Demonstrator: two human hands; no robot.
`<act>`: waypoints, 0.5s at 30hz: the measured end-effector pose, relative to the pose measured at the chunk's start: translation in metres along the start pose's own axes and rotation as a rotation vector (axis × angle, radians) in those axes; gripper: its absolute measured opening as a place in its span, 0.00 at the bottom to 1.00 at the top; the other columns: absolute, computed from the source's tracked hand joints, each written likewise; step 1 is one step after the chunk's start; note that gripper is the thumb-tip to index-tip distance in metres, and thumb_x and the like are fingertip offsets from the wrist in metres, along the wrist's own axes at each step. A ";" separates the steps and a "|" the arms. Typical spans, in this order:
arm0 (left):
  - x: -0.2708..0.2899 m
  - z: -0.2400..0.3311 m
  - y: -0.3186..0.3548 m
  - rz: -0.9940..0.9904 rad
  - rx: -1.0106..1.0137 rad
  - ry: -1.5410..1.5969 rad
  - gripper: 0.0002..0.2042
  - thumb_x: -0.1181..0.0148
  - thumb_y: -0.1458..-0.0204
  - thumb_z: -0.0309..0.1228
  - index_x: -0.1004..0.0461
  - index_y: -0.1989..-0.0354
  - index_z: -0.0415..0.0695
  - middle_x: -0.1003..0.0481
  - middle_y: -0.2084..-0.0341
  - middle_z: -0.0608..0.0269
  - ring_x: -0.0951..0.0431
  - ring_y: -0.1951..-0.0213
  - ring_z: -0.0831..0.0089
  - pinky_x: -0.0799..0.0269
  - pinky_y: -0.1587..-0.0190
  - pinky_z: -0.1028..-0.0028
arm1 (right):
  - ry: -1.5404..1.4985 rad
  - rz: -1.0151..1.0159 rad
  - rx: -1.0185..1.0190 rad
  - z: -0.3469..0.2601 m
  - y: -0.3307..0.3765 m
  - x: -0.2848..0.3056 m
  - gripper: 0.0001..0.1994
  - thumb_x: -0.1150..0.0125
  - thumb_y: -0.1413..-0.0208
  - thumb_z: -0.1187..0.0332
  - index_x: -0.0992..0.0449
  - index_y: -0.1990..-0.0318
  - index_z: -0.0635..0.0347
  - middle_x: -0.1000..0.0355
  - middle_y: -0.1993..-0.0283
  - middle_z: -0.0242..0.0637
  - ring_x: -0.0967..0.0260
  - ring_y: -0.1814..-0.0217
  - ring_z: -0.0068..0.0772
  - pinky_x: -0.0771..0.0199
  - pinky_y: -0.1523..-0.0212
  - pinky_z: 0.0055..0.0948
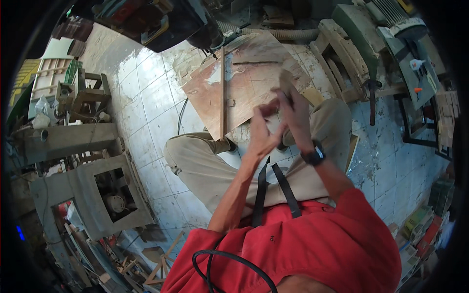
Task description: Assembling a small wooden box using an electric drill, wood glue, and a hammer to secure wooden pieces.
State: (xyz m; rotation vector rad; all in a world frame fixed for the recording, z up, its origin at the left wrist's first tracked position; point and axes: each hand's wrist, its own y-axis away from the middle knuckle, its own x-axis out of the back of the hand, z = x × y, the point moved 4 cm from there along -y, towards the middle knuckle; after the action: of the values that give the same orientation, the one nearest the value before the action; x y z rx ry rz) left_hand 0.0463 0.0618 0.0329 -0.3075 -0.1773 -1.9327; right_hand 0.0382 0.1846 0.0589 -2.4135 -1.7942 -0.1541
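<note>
My left hand [265, 136] is raised above my lap, its thumb and fingers apart, with the fingertips bent toward my right hand [296, 115]. Motion smears the right fingers. A blurred tan piece [288, 80] shows at their tips; I cannot make out what it is. Beyond both hands lies a worn reddish-brown board [205, 95] with a pale patch on its surface. A narrow wooden strip [223, 93] runs lengthwise across its left part, and a small wooden bit [231, 102] lies beside the strip.
My knees [188, 149] flank the board's near edge. Wooden stands and a machine housing [93, 195] fill the left side. At the right are a wooden frame [339, 63], a hammer-like tool [372, 102] and a bench panel [410, 68]. A dark machine [161, 24] overhangs the far left.
</note>
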 end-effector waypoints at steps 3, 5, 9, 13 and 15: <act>0.041 -0.017 -0.007 0.219 -0.175 -0.701 0.24 0.42 0.53 0.23 0.38 0.45 0.35 0.44 0.42 0.40 0.45 0.40 0.44 0.46 0.39 0.58 | 0.840 -0.054 0.500 0.006 -0.043 -0.024 0.20 0.48 0.49 0.75 0.33 0.46 0.63 0.33 0.45 0.43 0.34 0.46 0.39 0.31 0.52 0.33; 0.058 -0.041 -0.020 0.142 -0.120 -0.801 0.29 0.48 0.63 0.14 0.38 0.45 0.32 0.45 0.41 0.34 0.48 0.37 0.41 0.49 0.35 0.58 | 1.154 -0.064 0.551 0.022 -0.059 -0.041 0.22 0.49 0.50 0.72 0.33 0.45 0.60 0.35 0.42 0.41 0.37 0.43 0.36 0.34 0.49 0.37; 0.044 -0.094 -0.036 0.084 -0.016 -0.397 0.17 0.52 0.54 0.18 0.30 0.53 0.37 0.32 0.55 0.48 0.32 0.51 0.53 0.35 0.48 0.63 | 0.805 -0.073 0.768 0.089 -0.085 -0.023 0.20 0.50 0.49 0.68 0.30 0.46 0.57 0.34 0.42 0.38 0.39 0.39 0.36 0.40 0.42 0.36; 0.060 -0.082 -0.023 0.013 0.068 -0.658 0.13 0.48 0.48 0.26 0.31 0.53 0.41 0.32 0.55 0.54 0.33 0.49 0.58 0.34 0.49 0.68 | 1.121 -0.211 0.547 0.054 -0.056 -0.021 0.28 0.50 0.44 0.69 0.45 0.34 0.51 0.38 0.40 0.43 0.39 0.40 0.45 0.41 0.40 0.49; 0.069 -0.057 -0.015 -0.072 -0.230 -0.972 0.11 0.47 0.47 0.24 0.29 0.55 0.42 0.31 0.58 0.55 0.31 0.55 0.61 0.33 0.55 0.68 | 0.312 -0.160 0.309 0.005 -0.044 0.033 0.26 0.48 0.43 0.67 0.41 0.36 0.53 0.37 0.41 0.45 0.35 0.43 0.42 0.35 0.43 0.40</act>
State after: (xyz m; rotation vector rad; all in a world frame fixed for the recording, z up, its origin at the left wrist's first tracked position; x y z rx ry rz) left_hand 0.0003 -0.0090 -0.0011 -1.3954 -0.6018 -1.7243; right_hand 0.0056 0.2296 0.0608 -1.9189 -1.7203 -0.2351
